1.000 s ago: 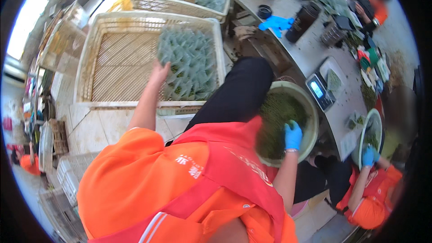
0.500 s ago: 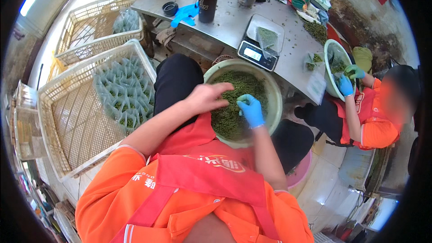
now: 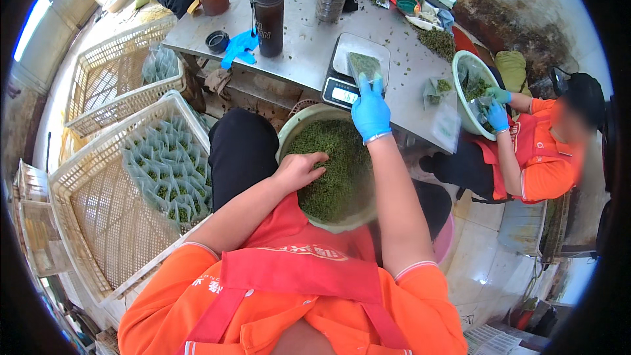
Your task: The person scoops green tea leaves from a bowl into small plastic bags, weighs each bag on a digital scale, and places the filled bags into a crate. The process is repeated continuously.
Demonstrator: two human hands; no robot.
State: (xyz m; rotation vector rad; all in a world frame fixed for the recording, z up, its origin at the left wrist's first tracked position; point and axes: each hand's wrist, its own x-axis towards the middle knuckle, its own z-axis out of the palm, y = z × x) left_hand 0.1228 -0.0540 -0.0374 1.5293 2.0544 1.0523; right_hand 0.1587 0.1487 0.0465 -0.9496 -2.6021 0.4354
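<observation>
A pale round basin (image 3: 365, 207) stands between my knees, filled with small green peppercorn-like berries (image 3: 332, 187). My bare left hand (image 3: 299, 172) is over the left side of the berries, open, with fingers and thumb apart. My right hand (image 3: 372, 113), in a blue glove, reaches to the scale (image 3: 342, 94) on the metal table. Its fingers are stretched out, tips at a clear plastic bag (image 3: 363, 64) of green berries lying on the weighing plate. The thumb is hidden, and whether a few berries are between the fingertips does not show.
On my left, a cream crate (image 3: 98, 223) holds many filled bags (image 3: 167, 171); another crate (image 3: 98, 102) stands behind it. The table (image 3: 302, 59) carries a dark bottle (image 3: 268, 23) and a blue glove (image 3: 240, 48). A co-worker (image 3: 545, 151) works at a basin (image 3: 463, 102) on the right.
My right hand has gone from above the berries up to the bag on the scale. My left hand has shifted lower and left over the basin. The view has moved slightly.
</observation>
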